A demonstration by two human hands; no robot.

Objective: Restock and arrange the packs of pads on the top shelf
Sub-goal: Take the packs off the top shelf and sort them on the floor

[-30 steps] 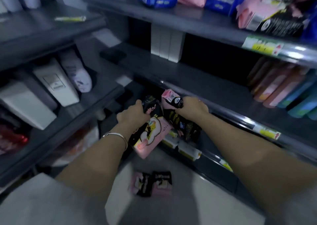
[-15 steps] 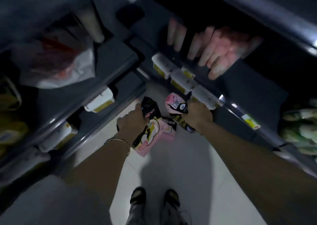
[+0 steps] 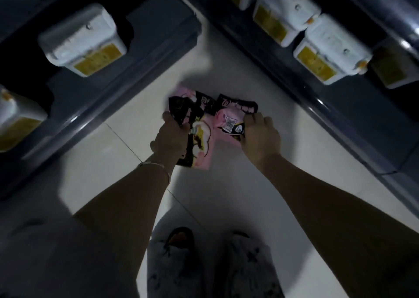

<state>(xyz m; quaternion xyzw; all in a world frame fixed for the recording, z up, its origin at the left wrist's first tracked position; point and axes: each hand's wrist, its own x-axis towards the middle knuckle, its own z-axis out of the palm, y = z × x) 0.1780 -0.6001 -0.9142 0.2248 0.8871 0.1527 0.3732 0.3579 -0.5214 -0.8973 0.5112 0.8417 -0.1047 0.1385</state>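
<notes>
Head view: two pink-and-black packs of pads are being held low over the white tiled floor (image 3: pixel 127 152), in the strip between the two dark shelf units. The left pack (image 3: pixel 200 145) is being gripped at its black upper end by the left hand (image 3: pixel 170 138), with the fingers curled tight round it. Its pink body is being left hanging down beside the wrist. The right pack (image 3: pixel 229 124) is being pinched at its barcode end by the right hand (image 3: pixel 260 136), thumb and curled fingers pressed onto the wrapper. More packs (image 3: pixel 238 104) of the same print are being partly covered just beyond the held ones. Whether they are touching them can't be told. White tubs (image 3: pixel 84 41) with yellow labels are being carried at the front edges of the bottom shelves (image 3: pixel 145 54), on both sides. A thin bracelet (image 3: pixel 158 167) is being worn on the left wrist.
</notes>
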